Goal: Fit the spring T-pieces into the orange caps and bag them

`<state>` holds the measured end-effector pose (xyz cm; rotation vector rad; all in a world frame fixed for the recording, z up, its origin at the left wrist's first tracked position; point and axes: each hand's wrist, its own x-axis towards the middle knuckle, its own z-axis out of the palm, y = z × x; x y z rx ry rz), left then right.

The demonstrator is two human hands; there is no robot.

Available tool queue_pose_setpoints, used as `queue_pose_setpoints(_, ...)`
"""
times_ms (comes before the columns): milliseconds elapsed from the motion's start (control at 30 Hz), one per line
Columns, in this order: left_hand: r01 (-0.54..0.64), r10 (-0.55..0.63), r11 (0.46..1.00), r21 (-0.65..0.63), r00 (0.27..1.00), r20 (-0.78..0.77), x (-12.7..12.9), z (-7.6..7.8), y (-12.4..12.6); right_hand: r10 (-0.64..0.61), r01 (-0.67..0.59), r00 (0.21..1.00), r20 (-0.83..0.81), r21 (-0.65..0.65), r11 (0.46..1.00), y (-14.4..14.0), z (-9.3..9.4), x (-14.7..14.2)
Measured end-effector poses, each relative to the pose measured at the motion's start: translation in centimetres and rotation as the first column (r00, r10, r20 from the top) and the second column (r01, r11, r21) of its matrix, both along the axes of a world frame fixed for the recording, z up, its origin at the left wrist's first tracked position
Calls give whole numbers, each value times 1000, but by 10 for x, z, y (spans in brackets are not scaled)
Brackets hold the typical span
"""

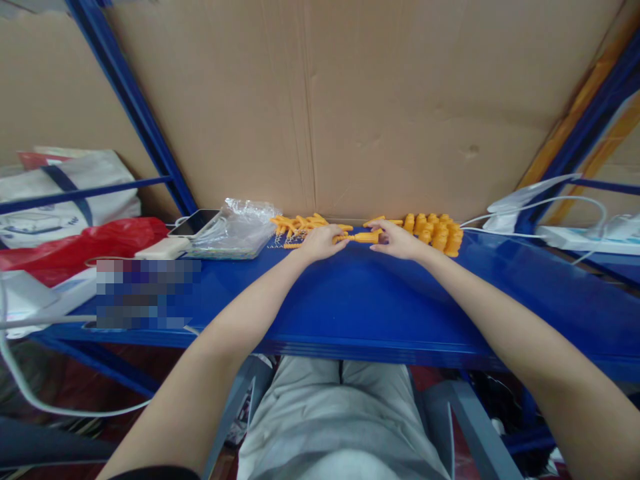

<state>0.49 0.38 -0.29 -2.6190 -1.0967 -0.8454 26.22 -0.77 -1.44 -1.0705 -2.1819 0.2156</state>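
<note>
Pale grey clothing [340,427] covers our lap, closest to the camera, with our bare forearms reaching past it over the blue desk [350,300]. Between our hands, near the back of the desk, is a slim yellow piece [366,237], lying roughly crosswise with its wider end to the right. Our left hand [321,243] has its grip closed about the narrow end, palm down; our right hand [397,240] pinches the wide end between thumb and fingers.

Just beside our left hand we have a loose pile of yellow parts [295,225], with small metallic coils or screws near it, too small to tell which. Just beyond our right hand stand rows of stubby yellow pieces [437,230], close together. Farther left lie a clear plastic bag [240,233], a phone [197,224], a white box [163,248] and a red bag [133,233], with a canvas bag [113,180] behind. White cables [597,200] run at the far right, and cardboard [350,100] backs everything.
</note>
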Motion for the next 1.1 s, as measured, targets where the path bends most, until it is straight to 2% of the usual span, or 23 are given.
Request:
queue_pose_setpoints(100,-8,8,1000,-6,1000,8,-1,1,0,42,-53,995,-90,-132,990,2,1,5)
queue_pose_setpoints(167,-7,7,1000,-25,1000,14,-1,2,-1,51,-76,989,-141,-176,982,2,1,6)
queue_pose_setpoints(467,-25,26,999,-26,999,29,1,4,-4,47,-112,968,-248,-254,961,1,4,4)
queue_pose_setpoints(633,-19,21,999,-37,998,55,2,3,-3,68,-123,973,-221,-243,962,0,6,6)
queue_pose_setpoints(833,3,10,990,-140,995,95,2,5,-2,96,-140,966,-240,-172,975,1,7,6)
queue_pose_setpoints(1100,-74,74,997,25,997,-1,3,7,-10,24,-151,939,-342,-351,924,-7,14,2)
